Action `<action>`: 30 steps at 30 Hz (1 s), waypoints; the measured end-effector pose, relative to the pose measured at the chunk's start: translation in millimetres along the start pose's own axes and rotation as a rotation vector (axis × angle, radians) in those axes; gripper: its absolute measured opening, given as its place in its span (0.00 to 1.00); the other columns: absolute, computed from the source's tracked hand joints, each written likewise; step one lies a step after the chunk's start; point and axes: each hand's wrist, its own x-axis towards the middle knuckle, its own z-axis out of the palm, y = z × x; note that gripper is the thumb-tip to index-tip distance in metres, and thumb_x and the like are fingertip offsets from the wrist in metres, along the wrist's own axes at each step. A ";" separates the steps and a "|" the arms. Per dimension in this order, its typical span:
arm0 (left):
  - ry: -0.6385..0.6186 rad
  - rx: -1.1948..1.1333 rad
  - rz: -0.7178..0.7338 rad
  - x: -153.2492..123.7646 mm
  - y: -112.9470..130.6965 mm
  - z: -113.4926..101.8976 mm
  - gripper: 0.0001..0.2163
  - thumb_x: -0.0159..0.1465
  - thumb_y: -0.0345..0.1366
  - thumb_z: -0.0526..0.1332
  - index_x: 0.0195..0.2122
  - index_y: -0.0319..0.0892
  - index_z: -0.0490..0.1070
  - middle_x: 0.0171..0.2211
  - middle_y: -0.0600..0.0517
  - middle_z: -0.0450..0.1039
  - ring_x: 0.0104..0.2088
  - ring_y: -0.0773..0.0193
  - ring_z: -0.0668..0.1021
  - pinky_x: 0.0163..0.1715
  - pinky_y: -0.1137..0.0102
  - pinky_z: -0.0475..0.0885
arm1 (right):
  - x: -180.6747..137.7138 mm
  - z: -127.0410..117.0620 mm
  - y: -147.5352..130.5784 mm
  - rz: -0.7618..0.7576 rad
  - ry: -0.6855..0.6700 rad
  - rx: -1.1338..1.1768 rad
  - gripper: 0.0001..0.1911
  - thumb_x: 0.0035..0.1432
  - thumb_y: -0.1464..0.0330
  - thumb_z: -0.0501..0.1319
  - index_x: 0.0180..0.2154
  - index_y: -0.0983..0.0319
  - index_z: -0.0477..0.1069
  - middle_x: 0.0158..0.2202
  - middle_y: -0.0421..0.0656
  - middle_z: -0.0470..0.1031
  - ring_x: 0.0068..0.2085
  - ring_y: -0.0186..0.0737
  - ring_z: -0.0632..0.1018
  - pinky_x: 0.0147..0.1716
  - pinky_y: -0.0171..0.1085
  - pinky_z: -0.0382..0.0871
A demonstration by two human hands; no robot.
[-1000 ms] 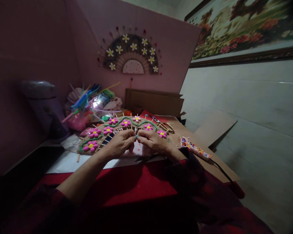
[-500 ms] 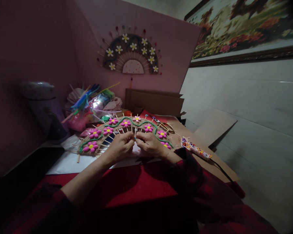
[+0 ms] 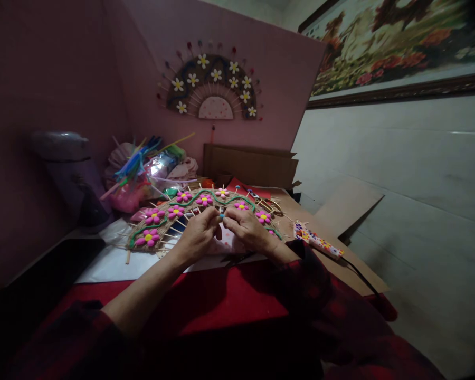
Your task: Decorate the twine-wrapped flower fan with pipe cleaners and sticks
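Observation:
My left hand (image 3: 199, 232) and my right hand (image 3: 248, 230) meet fingertip to fingertip, both closed in a pinch. Between them shows a small blue lump (image 3: 221, 216), which looks like modelling clay. Just behind and below them lies a half-round fan (image 3: 150, 227) of twine and thin sticks, with pink flowers and a wavy green cord on it. My hands cover part of its inner ribs. At its outer edge one stick carries a small blue ball (image 3: 237, 188). The fan's pale dotted centre (image 3: 229, 244) is partly hidden under my right hand.
To the right lies a flower-patterned glue gun (image 3: 317, 241) with a black cable. Gold-handled scissors (image 3: 276, 207) rest beyond the fan. A colourful heap of bags and tubes (image 3: 150, 169), a purple container (image 3: 73, 179) and cardboard (image 3: 253, 164) stand behind. Another fan (image 3: 190, 97) hangs above.
Both hands have risen slightly, and the blue lump between their fingertips shows more clearly. More of the dotted centre shows below them. The fan lies in about the same place.

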 end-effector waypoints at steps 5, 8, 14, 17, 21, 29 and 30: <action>-0.016 0.050 0.019 -0.1 4.3 -3.2 0.10 0.62 0.38 0.50 0.24 0.42 0.60 0.18 0.56 0.66 0.20 0.69 0.67 0.24 0.74 0.60 | -1.3 -4.1 -1.0 -0.033 -0.060 -0.007 0.10 0.59 0.71 0.52 0.24 0.62 0.61 0.24 0.38 0.63 0.27 0.32 0.64 0.28 0.32 0.54; 0.014 0.028 -0.007 0.8 5.6 -4.9 0.11 0.62 0.38 0.49 0.23 0.42 0.60 0.17 0.57 0.64 0.19 0.69 0.67 0.23 0.74 0.61 | -1.4 -4.2 -0.5 -0.049 -0.084 0.031 0.10 0.61 0.69 0.51 0.27 0.62 0.63 0.26 0.39 0.66 0.28 0.33 0.66 0.28 0.33 0.56; 0.038 -0.046 -0.055 1.7 4.9 -5.1 0.09 0.62 0.37 0.49 0.25 0.43 0.59 0.15 0.59 0.65 0.15 0.71 0.64 0.21 0.74 0.59 | -1.7 -1.2 0.0 -0.076 0.048 -0.028 0.09 0.61 0.69 0.51 0.28 0.62 0.63 0.27 0.40 0.67 0.30 0.34 0.67 0.31 0.34 0.57; 0.063 -0.013 -0.025 1.5 4.3 -4.7 0.10 0.62 0.36 0.49 0.24 0.43 0.60 0.16 0.58 0.65 0.18 0.70 0.65 0.22 0.73 0.60 | -3.3 -0.3 -0.8 -0.106 0.085 -0.095 0.07 0.61 0.69 0.52 0.29 0.62 0.63 0.27 0.40 0.67 0.30 0.35 0.67 0.32 0.34 0.57; 0.100 0.067 0.008 0.9 5.2 -4.1 0.10 0.62 0.35 0.49 0.24 0.43 0.59 0.17 0.57 0.64 0.20 0.68 0.66 0.25 0.72 0.61 | -4.8 -0.2 -3.0 -0.145 0.075 -0.102 0.08 0.61 0.69 0.51 0.29 0.62 0.63 0.27 0.42 0.66 0.30 0.36 0.67 0.32 0.35 0.58; 0.091 -0.171 -0.061 0.0 11.1 -4.4 0.10 0.62 0.38 0.50 0.25 0.42 0.59 0.17 0.58 0.63 0.14 0.73 0.61 0.15 0.76 0.56 | -0.8 2.2 1.5 0.026 0.102 0.377 0.06 0.58 0.67 0.56 0.29 0.62 0.64 0.23 0.37 0.65 0.24 0.30 0.65 0.24 0.32 0.59; 0.070 -0.246 -0.086 -0.2 12.3 -4.5 0.10 0.62 0.39 0.50 0.25 0.42 0.58 0.16 0.58 0.63 0.13 0.74 0.60 0.14 0.77 0.55 | -0.1 2.7 2.1 0.075 0.106 0.486 0.07 0.57 0.66 0.57 0.28 0.62 0.64 0.22 0.36 0.64 0.22 0.29 0.64 0.21 0.31 0.58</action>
